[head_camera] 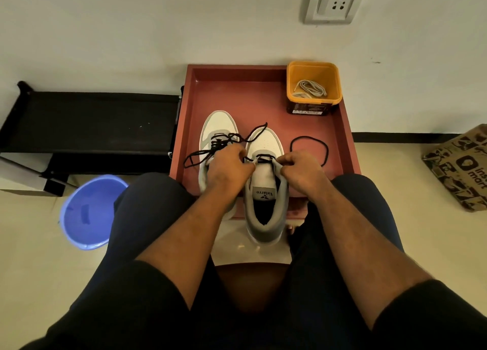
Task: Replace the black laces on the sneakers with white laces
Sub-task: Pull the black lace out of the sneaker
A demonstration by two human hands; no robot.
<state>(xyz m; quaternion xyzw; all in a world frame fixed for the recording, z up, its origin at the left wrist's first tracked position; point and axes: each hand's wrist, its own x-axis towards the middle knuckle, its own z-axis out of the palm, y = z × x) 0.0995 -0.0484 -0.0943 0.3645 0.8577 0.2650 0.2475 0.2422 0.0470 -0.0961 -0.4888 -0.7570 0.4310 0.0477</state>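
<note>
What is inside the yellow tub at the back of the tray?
Inside the yellow tub, at the far right corner of the red tray, lie bundled white laces. The tub's bottom beneath them is hidden, and their number cannot be told.

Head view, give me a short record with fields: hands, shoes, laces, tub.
left hand: pinches black lace at right shoe's eyelets
right hand: grips right shoe's edge
right shoe: nearly unlaced
left shoe: black lace loosened
black lace: trails across tray
white laces: in yellow tub
</note>
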